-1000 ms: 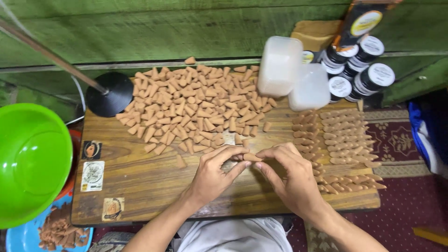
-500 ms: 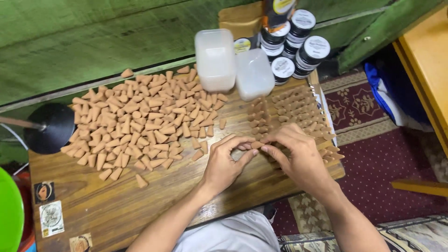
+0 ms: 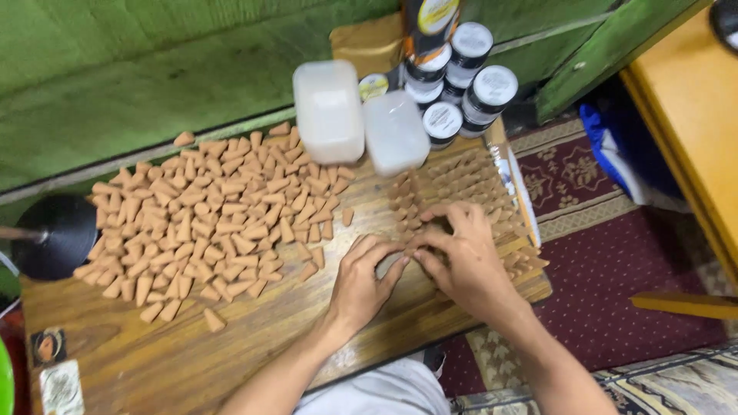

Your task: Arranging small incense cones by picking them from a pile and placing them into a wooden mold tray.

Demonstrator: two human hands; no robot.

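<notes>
Item: wooden tabletop [image 3: 254, 346], low, set against a green wall.

Left hand [image 3: 361, 288]: lying near the centre, fingers curled, tips meeting the right hand's; whether it is pinching a cone I cannot tell.

Right hand [image 3: 465, 261]: resting on the rows of cones [image 3: 461, 184] at the right, fingers bent over them; any hold is hidden.

Loose heap of cones [image 3: 207, 223]: spreading across the left half.

Two translucent lidded tubs [image 3: 330, 111], black jars with white lids [image 3: 480, 81]: standing at the far edge.

Risk, as judged: the right wrist is crowding the rows, so a nudge could be toppling standing cones or sending them off the right edge onto the red carpet [image 3: 615, 261].
</notes>
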